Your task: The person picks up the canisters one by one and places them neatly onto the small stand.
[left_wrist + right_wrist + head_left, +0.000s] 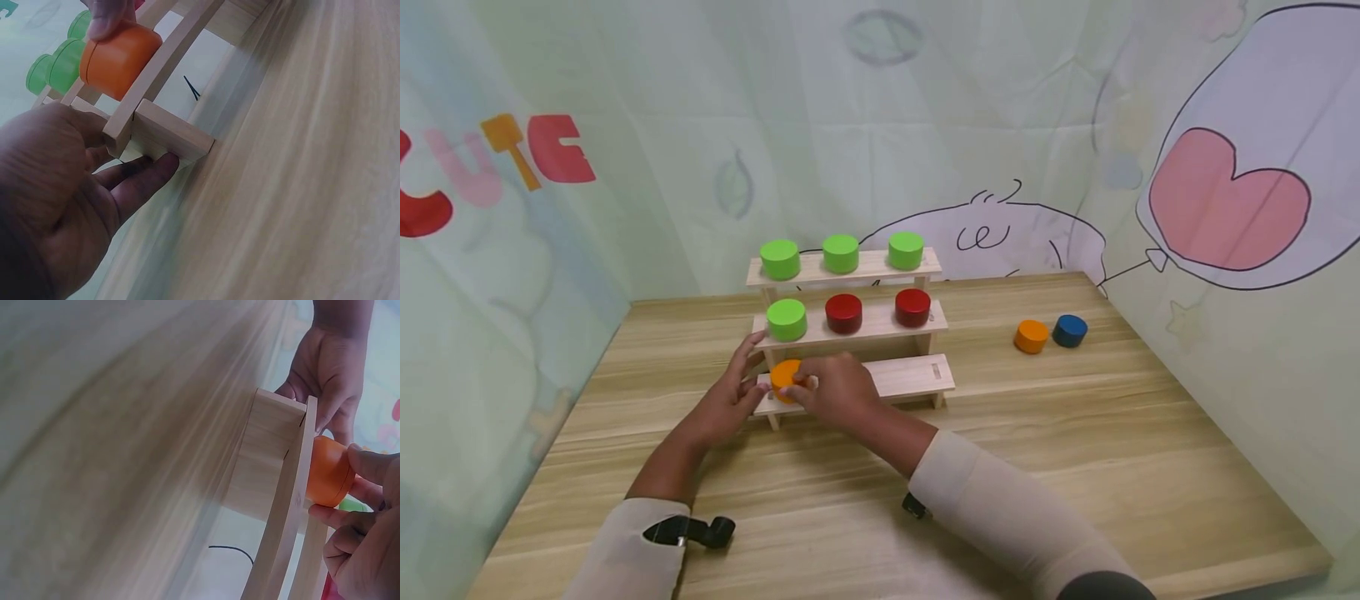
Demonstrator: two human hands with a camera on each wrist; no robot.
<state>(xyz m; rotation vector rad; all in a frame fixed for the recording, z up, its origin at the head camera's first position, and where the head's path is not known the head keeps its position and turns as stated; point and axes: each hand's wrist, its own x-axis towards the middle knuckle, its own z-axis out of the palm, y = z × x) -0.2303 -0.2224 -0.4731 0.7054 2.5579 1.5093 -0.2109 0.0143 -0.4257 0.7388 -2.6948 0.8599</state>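
Observation:
A three-step wooden stand (910, 377) holds round coloured blocks. My right hand (844, 390) pinches an orange round block (785, 379) at the left end of the lowest step; in the right wrist view the block's (328, 470) base is right at the step surface. My left hand (724, 407) rests against the stand's left end, its fingers (140, 187) extended along the side panel. Three green blocks (840, 253) sit along the top step. On the middle step are a green block (787, 320) and two red blocks, one in the centre (844, 313) and one at the right (913, 307).
To the right of the stand, another orange block (1032, 337) and a blue block (1070, 331) lie side by side on the wood-grain table (1075, 450). A printed curtain (700, 125) hangs behind and along both sides of the table.

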